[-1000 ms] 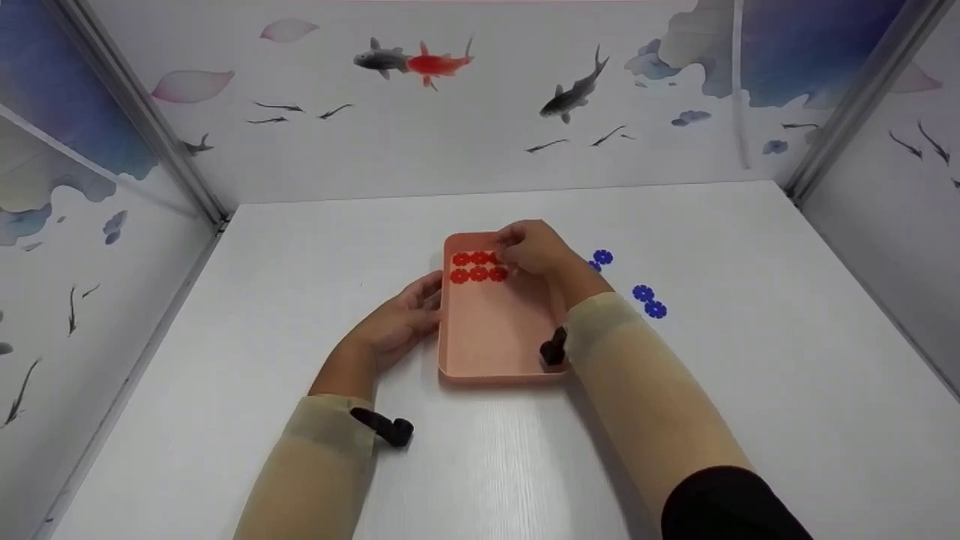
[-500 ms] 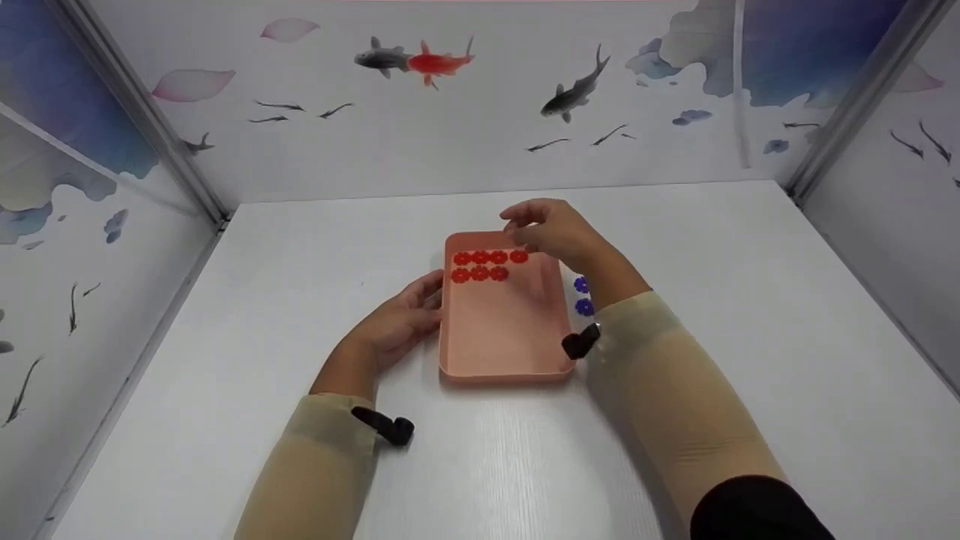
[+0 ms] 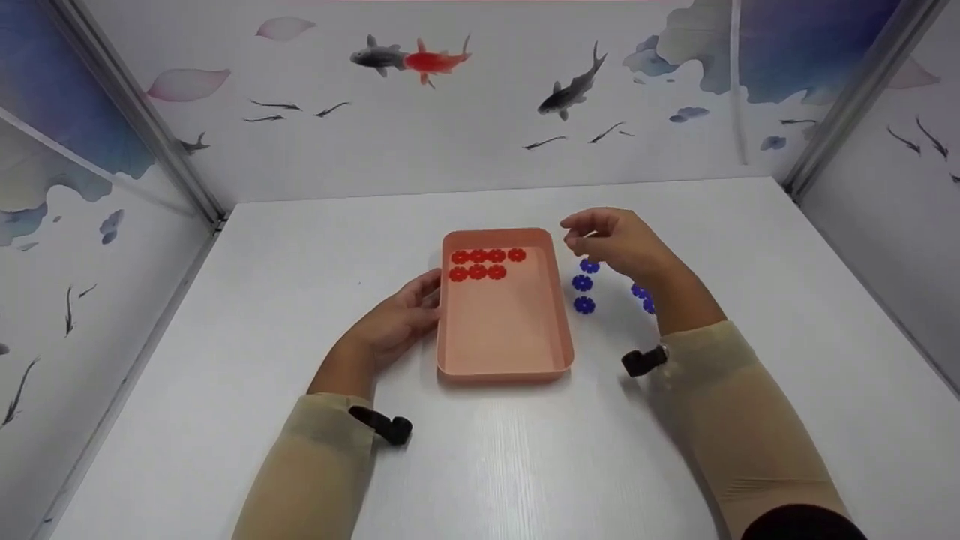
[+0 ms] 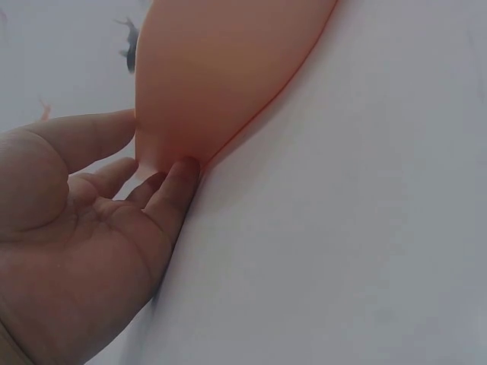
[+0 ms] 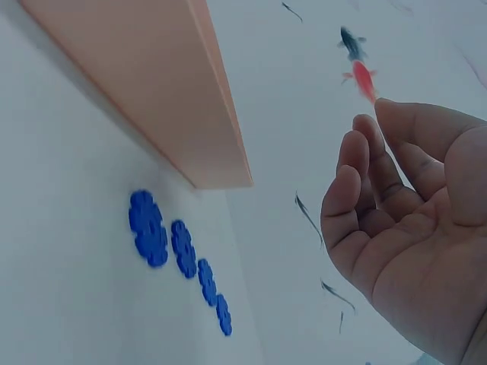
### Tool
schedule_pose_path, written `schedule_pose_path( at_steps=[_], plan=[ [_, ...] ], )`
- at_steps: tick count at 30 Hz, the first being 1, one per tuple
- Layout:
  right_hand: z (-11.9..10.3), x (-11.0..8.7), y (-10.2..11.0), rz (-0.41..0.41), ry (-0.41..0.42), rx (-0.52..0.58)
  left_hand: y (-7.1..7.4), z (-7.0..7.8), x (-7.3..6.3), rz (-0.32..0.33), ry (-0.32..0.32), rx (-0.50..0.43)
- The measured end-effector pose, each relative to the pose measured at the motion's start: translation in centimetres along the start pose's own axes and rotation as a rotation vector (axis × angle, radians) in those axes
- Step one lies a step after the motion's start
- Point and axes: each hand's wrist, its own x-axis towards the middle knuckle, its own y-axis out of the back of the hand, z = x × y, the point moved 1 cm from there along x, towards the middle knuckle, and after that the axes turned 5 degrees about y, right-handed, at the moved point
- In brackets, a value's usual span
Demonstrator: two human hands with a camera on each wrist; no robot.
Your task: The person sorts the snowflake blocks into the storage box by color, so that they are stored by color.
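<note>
My left hand point(image 3: 397, 319) rests against the left side of a pink rectangular tray point(image 3: 505, 330). In the left wrist view its thumb lies at the rim while the fingertips point(image 4: 183, 171) touch the wall low down. Inside the tray, red notched snowflake discs point(image 3: 478, 271) lie in two rows at the far end, several in the upper row and three in the lower. Beyond the tray's right edge my right hand point(image 3: 622, 244) hovers with loosely bent fingers and nothing between them. Below it, blue snowflake discs point(image 3: 582, 283) lie on the table, seen in a line in the right wrist view.
More blue discs point(image 3: 639, 290) lie farther right, partly hidden by the right wrist. The white table point(image 3: 480, 465) is bounded by a back wall point(image 3: 480, 150) and side panels printed with fish. Each sleeve carries a black wrist camera point(image 3: 643, 361).
My right hand has let go of a red disc at the right end of the upper row. It has since moved right, off the tray, above the blue discs. The left hand stays put.
</note>
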Motion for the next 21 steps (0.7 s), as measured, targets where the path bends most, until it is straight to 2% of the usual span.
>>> schedule_pose_path(
  at_steps=[12, 16, 21],
  plan=[
    [4.6, -3.2, 6.0, -0.017, -0.07, -0.13, 0.0, -0.1, 0.1, 0.004, 0.008, 0.003],
    [5.9, -3.9, 7.6, -0.014, -0.087, -0.115, 0.0, -0.1, 0.1, -0.01, 0.003, -0.003],
    [7.1, -4.2, 8.5, -0.027, -0.126, -0.113, 0.1, -0.1, 0.1, -0.011, -0.004, -0.018]
  ],
)
